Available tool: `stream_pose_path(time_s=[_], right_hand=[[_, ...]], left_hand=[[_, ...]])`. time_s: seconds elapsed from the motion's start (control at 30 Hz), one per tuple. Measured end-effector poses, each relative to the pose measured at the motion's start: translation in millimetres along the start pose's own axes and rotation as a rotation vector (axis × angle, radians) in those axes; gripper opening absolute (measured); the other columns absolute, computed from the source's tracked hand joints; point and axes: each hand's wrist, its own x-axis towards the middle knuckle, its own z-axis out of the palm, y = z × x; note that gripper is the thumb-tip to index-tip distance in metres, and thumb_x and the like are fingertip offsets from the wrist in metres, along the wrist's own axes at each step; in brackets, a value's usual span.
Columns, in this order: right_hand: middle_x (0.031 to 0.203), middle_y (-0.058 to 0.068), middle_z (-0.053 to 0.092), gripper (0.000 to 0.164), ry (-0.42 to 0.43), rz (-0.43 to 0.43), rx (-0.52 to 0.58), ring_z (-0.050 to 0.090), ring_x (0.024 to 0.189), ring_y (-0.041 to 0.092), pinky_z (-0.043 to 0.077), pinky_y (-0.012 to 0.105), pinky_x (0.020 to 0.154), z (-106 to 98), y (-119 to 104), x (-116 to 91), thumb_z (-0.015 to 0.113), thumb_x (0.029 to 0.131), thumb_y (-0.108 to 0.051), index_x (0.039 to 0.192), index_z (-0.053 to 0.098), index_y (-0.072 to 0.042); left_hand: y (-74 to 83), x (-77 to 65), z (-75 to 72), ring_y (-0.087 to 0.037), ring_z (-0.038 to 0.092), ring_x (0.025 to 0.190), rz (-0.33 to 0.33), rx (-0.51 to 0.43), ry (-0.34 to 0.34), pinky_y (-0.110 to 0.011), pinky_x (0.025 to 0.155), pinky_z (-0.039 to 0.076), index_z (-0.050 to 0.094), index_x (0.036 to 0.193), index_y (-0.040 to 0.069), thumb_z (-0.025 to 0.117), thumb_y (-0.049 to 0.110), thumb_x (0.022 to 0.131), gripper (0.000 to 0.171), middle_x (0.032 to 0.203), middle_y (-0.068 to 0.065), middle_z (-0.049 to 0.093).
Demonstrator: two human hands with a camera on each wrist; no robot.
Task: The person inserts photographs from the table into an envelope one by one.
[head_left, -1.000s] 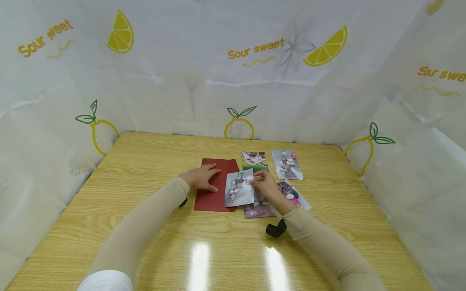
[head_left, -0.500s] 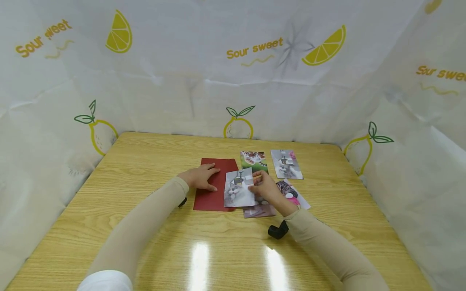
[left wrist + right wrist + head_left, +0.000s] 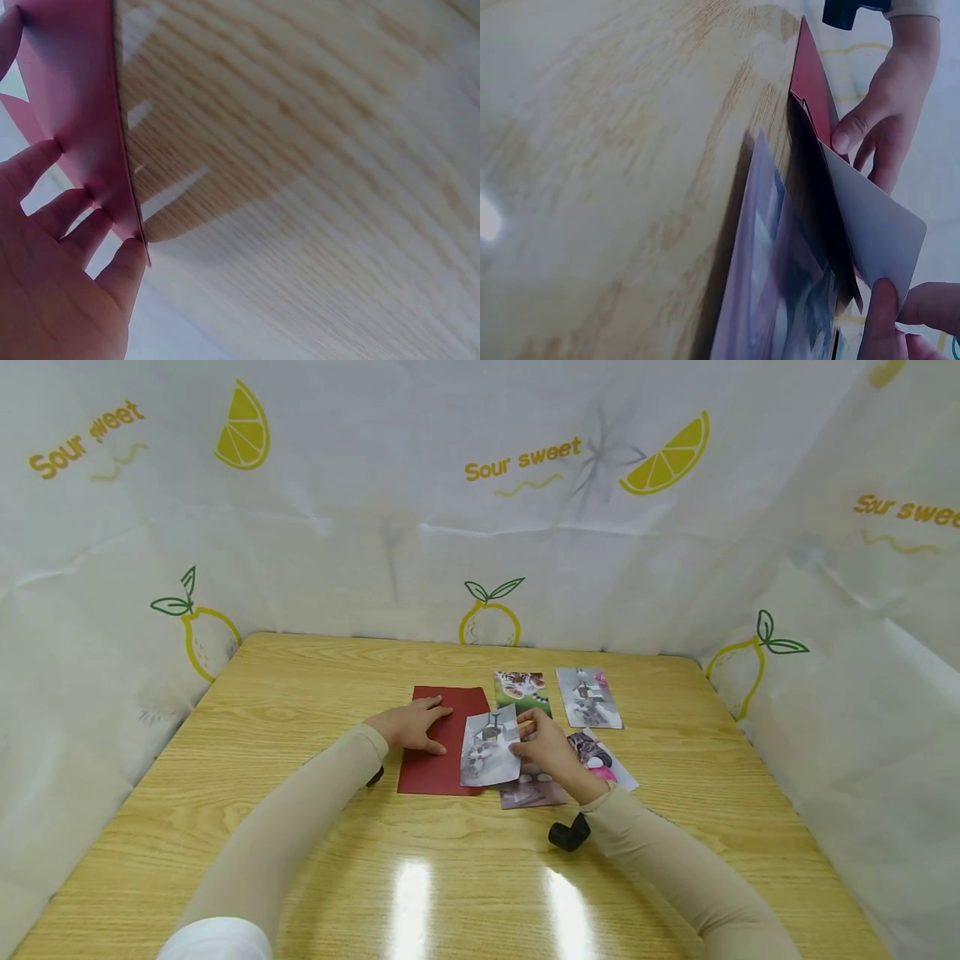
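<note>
My left hand (image 3: 415,727) rests on a red paper envelope (image 3: 438,772) with its fingers spread and fairly straight. In the left wrist view, its fingertips touch the envelope's surface (image 3: 82,75). With my right hand (image 3: 551,747) I pinch the right edge of a grey picture card (image 3: 489,760) between thumb and fingers. The card is tilted over the right part of the envelope. Seen from the right wrist, the card's pale side (image 3: 877,225) slants up from the envelope's opening, above a dark flap. How far its far edge reaches inside is hidden.
A tiger picture card (image 3: 521,685) and another grey card (image 3: 588,697) lie behind my right hand. One card (image 3: 532,795) lies partly beneath it, another with pink (image 3: 603,764) to its right. A black wrist mount (image 3: 570,833) hangs near the wooden table (image 3: 480,893).
Very little differs. My right fingers have shifted slightly on the card, which stays over the envelope's right part. The left hand keeps its place; the whole view has drifted a few pixels.
</note>
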Motion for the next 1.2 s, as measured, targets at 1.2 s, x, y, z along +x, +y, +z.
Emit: stream_pose_path(time_s=[1.2], right_hand=[[0.108,0.019,0.057,0.042,-0.041,0.026,0.092,0.063,0.074,0.017,0.059,0.033,0.066,8.0,-5.6,2.9,0.058,0.096,-0.002,0.137,0.053,-0.004]], left_hand=[[2.3,-2.0,-2.7,-0.031,0.014,0.149,0.003,0.011,-0.005,-0.048,0.116,0.027,0.028,0.154,0.017,0.065,0.05,0.088,0.083,0.162,-0.011,0.013]])
